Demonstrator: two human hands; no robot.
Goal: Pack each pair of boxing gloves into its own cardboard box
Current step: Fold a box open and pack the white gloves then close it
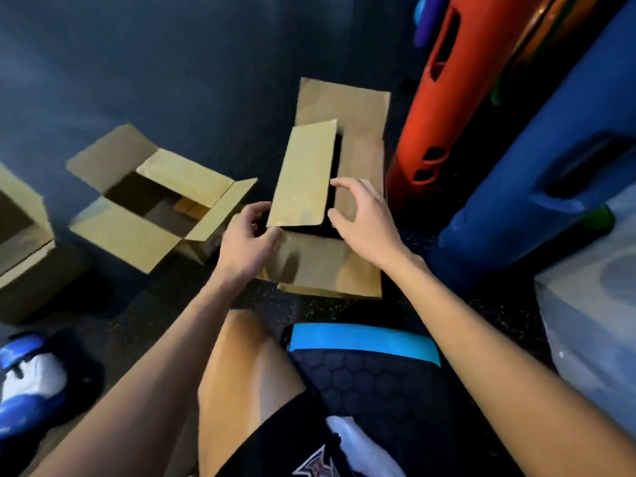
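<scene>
A boxing glove (31,383) is seen near left, an open box (151,197) farther off. The centre box (327,266) is judged mid-closing. Its left flap (303,173) is met by the curled left hand (244,242), grip unclear. The right hand (361,215) is spread, empty. The right flap (361,160) is to be folded next.

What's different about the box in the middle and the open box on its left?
The middle box has one flap folded over its top; the left box has its flaps open. The left hand and right hand are at the middle box; neither is at the left box. The left box shows its bare cardboard bottom; the middle box is dark inside. Both are brown cardboard on the dark floor.
</scene>
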